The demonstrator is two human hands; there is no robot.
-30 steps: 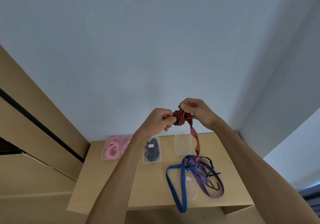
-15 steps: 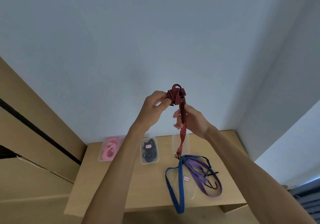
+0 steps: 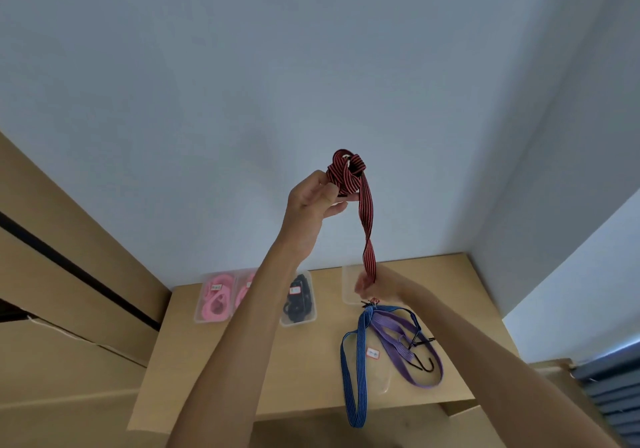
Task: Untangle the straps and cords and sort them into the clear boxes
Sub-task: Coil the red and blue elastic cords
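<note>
My left hand point(image 3: 317, 198) is raised high and pinches the knotted top of a red-and-black striped strap point(image 3: 366, 212). The strap hangs twisted down to my right hand point(image 3: 372, 283), which grips its lower end just above the table; this hand is blurred. Below it a blue striped strap point(image 3: 353, 371) and a purple strap point(image 3: 401, 350) with black hooks lie tangled on the wooden table point(image 3: 214, 371), over a clear box point(image 3: 379, 378) with a white label. An empty clear box point(image 3: 348, 283) stands behind my right hand.
Two clear boxes with pink cords point(image 3: 214, 297) stand at the table's back left, beside a clear box with black cords point(image 3: 298, 298). A white wall rises behind. Wooden panels flank the left. The blue strap's loop hangs over the table's front edge.
My left hand rose higher with the red knot. My right hand slid down the red strap from near the knot to its lower end by the table, stretching it out.
</note>
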